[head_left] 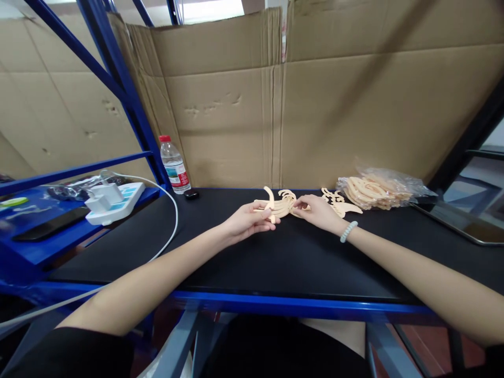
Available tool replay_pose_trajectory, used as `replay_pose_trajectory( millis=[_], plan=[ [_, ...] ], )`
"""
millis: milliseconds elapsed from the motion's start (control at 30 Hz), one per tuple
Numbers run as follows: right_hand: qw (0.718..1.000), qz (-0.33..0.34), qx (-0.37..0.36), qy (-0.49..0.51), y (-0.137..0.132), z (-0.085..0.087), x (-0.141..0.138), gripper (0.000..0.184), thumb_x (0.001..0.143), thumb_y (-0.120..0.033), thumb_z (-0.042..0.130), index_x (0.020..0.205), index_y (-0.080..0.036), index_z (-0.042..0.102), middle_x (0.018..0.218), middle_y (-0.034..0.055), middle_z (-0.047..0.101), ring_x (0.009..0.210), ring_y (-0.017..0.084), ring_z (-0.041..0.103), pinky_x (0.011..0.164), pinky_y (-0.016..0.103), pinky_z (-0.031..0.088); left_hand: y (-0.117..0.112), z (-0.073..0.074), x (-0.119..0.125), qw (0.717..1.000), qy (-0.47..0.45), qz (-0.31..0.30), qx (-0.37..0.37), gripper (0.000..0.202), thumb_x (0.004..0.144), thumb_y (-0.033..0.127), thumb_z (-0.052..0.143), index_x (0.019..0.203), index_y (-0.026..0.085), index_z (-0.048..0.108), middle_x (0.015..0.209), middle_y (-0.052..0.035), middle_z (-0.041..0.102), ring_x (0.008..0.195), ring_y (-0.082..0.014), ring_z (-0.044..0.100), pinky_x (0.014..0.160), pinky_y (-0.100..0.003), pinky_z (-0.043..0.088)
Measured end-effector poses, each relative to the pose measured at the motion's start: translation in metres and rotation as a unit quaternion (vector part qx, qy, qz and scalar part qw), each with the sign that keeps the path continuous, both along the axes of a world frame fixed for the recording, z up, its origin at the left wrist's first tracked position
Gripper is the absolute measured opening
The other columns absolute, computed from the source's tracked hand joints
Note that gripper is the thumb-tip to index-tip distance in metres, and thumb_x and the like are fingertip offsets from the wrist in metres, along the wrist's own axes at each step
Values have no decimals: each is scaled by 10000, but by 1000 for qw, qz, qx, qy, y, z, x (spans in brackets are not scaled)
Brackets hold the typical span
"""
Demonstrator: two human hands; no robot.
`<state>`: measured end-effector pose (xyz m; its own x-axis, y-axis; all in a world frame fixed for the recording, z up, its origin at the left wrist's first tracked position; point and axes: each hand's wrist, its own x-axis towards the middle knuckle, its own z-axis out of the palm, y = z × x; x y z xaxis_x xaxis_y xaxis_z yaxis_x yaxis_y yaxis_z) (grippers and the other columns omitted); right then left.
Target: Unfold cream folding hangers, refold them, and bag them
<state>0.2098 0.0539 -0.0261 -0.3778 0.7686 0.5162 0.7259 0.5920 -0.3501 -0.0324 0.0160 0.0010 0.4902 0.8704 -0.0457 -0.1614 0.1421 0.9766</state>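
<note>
Over the middle of the black table top (275, 257), my left hand (248, 219) and my right hand (317, 211) meet on a pale wooden cutout piece (280, 203) with curved, comb-like shapes. Both hands pinch it, left hand at its left end, right hand at its right end. A second flat wooden cutout (340, 203) lies on the table just beyond my right hand. A beaded bracelet (348, 231) circles my right wrist.
A clear plastic bag of several similar wooden pieces (378, 190) lies at the back right. A water bottle (174, 165) and a small black object (191, 193) stand at the back left. A white power strip (112, 202) with cable sits on the blue shelf. Cardboard (315, 105) walls the back.
</note>
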Motion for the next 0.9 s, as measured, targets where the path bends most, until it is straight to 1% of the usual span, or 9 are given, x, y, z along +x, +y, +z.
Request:
replay_pose_trajectory(
  millis=[133, 200, 267, 333, 433, 600, 700, 767, 900],
  plan=[
    [995, -36, 26, -86, -4, 1, -2, 222, 815, -396, 618, 743, -187, 631, 789, 70, 648, 796, 219, 536, 711, 332, 398, 10, 0, -7, 989, -47, 144, 1, 88, 856, 46, 589, 904, 103, 541, 745, -77, 684, 626, -116, 686, 614, -156, 566],
    [992, -49, 25, -113, -6, 1, -4, 240, 804, -402, 629, 694, -191, 608, 768, 74, 632, 790, 222, 522, 681, 324, 379, 12, 0, -11, 981, -61, 185, -5, 129, 846, -1, 569, 922, 99, 541, 743, -76, 684, 634, -118, 690, 633, -159, 571],
    [991, -63, 20, -117, -6, 0, -7, 235, 802, -376, 627, 660, -193, 585, 760, 74, 617, 782, 219, 511, 665, 318, 364, 11, 0, -14, 976, -67, 205, -8, 188, 819, -37, 578, 958, 86, 548, 786, -99, 694, 655, -123, 693, 661, -166, 576],
    [992, -70, 12, -105, -5, -1, -9, 232, 800, -345, 616, 636, -191, 562, 751, 71, 602, 771, 212, 506, 666, 314, 359, 10, -2, -17, 974, -68, 215, -8, 247, 791, -58, 596, 996, 73, 553, 828, -119, 699, 675, -125, 694, 685, -175, 577],
    [995, -56, -6, -79, -6, -2, -11, 222, 793, -315, 609, 629, -190, 529, 724, 57, 587, 741, 199, 503, 673, 309, 365, 9, -3, -19, 974, -62, 218, 0, 273, 774, -57, 614, 1011, 69, 561, 817, -111, 697, 677, -116, 684, 678, -168, 564],
    [999, -15, -21, -19, -16, 4, -8, 184, 769, -263, 610, 652, -193, 486, 668, 18, 578, 665, 171, 518, 630, 293, 372, 8, -4, -18, 974, -56, 221, 15, 158, 798, -23, 603, 933, 58, 586, 813, -102, 688, 658, -83, 652, 668, -151, 534],
    [997, 3, -56, 50, -19, 6, -4, 173, 752, -271, 620, 686, -198, 478, 664, 0, 573, 607, 148, 533, 588, 281, 395, 6, -4, -17, 973, -64, 220, 28, 126, 781, -13, 626, 870, 67, 587, 814, -91, 683, 645, -70, 632, 655, -149, 518],
    [987, 29, -103, 117, -17, 6, -1, 201, 722, -280, 651, 736, -204, 466, 698, -3, 576, 620, 147, 569, 596, 284, 437, 5, -4, -16, 973, -71, 217, 35, 136, 757, -8, 652, 827, 81, 576, 790, -79, 678, 650, -72, 627, 653, -153, 508],
    [939, 92, -244, 224, -18, 14, 1, 348, 666, -280, 710, 906, -209, 468, 727, -17, 564, 596, 137, 599, 602, 294, 496, 3, -5, -14, 973, -90, 206, 51, 166, 735, 17, 682, 787, 100, 547, 780, -67, 677, 642, -67, 614, 650, -160, 495]
  ],
)
